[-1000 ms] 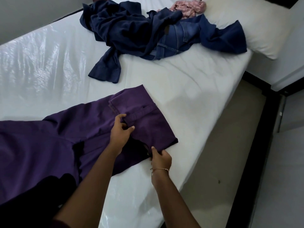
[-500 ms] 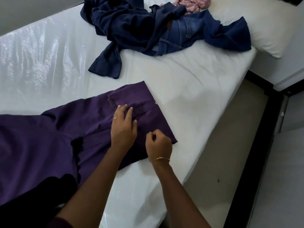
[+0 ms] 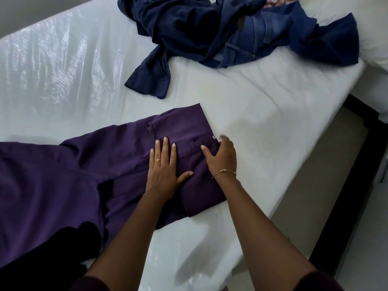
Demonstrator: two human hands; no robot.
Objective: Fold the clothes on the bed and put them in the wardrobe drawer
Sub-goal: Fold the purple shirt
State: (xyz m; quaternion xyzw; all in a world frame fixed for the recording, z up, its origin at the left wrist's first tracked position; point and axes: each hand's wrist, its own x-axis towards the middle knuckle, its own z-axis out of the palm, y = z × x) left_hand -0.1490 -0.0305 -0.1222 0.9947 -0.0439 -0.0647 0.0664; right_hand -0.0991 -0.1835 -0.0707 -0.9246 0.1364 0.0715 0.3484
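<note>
One pair of purple trousers (image 3: 130, 164) lies on the bed (image 3: 262, 114) near its edge. My left hand (image 3: 163, 171) presses flat on them, fingers straight; my right hand (image 3: 222, 156) rests spread on the waistband. Beyond: one heap of dark blue clothes (image 3: 231, 28), not countable singly.

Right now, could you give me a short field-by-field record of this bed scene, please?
garment in work: purple trousers, spread on the bed
left hand: flat on the trousers, fingers straight
right hand: at the waistband edge, blurred
waiting pile: dark blue clothes with jeans
pillow: far right corner
</note>
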